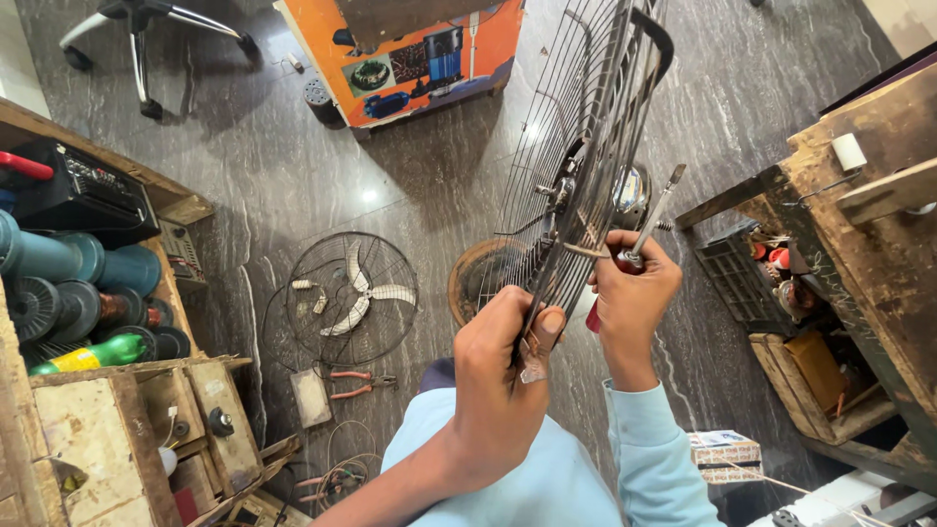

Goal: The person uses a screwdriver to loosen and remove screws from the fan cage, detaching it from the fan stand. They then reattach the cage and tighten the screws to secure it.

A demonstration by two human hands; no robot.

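Pale blue sleeves (547, 478) run up to both hands, which work close together on a wire fan guard (586, 127). Nearest, the left hand (498, 376) is closed on the guard's lower edge, the thumb pressed flat along one wire and a scrap of tape stuck to the thumb tip. Just right of it, the right hand (630, 293) is wrapped tight around a screwdriver (649, 220) (a red handle end peeps out below the fist), whose shaft rises at a slant with the flat tip uppermost, beside the guard's hub. The guard stands on edge, tilted, reaching away above both hands, with a dark carry handle at its top and a shiny motor cap showing through the wires just above the right hand.

Beyond the left hand, lower on the dark marble floor (293, 166), lies a second guard with white blades (356, 298) inside it; red-handled pliers (356, 383) lie near it. Farther left sits a wooden bench (146, 400) with a green bottle (93, 354). Past the guard, an orange carton (420, 59) rests on the floor.
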